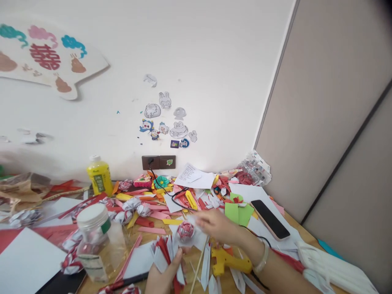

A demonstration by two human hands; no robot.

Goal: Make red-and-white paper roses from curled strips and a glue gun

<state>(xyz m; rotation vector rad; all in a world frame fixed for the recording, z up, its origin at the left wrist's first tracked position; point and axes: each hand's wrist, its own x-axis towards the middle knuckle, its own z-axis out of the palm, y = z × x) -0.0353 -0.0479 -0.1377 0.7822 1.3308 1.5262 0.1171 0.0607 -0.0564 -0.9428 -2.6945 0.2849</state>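
My left hand (163,277), at the bottom centre, is closed round a bunch of folded red and white paper strips (165,251), its thumb pressed on their side. Just beyond them a round pink, red and white folded-paper flower (185,231) sits on white paper. My right hand (216,225) reaches in from the right, above and beside that flower. Its fingertips point left and are blurred, so whether they pinch anything is unclear. Under the right forearm lies a yellow hot glue gun (228,261), with a thin wooden stick (199,263) to its left.
A lidded clear jar (93,220) and a yellow drink bottle (100,175) stand on the left. Coloured paper strips (157,215) cover the wooden table. A phone (270,219) lies at right. A black cable (173,198) runs from the wall socket (158,162).
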